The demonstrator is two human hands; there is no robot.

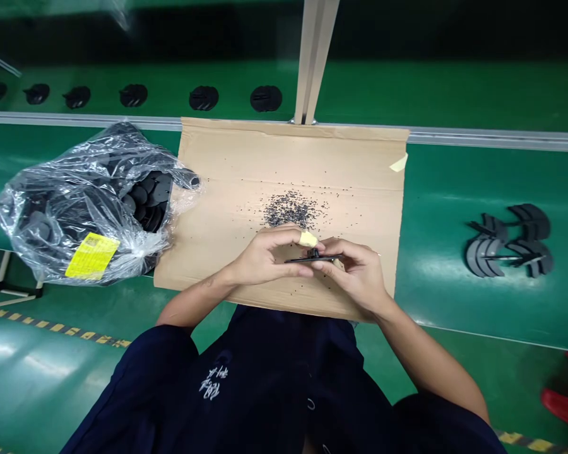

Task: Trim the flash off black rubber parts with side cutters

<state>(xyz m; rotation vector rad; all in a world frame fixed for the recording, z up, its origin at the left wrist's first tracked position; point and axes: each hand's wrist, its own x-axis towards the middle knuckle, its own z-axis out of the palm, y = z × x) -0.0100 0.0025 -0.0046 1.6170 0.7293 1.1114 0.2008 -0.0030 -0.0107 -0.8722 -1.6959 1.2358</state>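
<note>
Both my hands hold a thin black disc-like part (329,258) between them, seen nearly edge-on, with a small raised piece on its upper side. My left hand (269,255) pinches its left side, and a yellowish wrap covers one fingertip. At the right side, the fingers of my right hand (357,268) close on the part. Below my hands lies a brown cardboard sheet (227,157). Many tiny black bits (291,208) are scattered over it, densest just beyond my fingers.
A clear plastic bag (85,202) of black discs with a yellow label lies at the left. Assembled black parts (511,239) stand on the green table (435,290) at the right. Behind the metal rail (478,139), several black discs sit in a row. An upright post (315,63) rises at the back.
</note>
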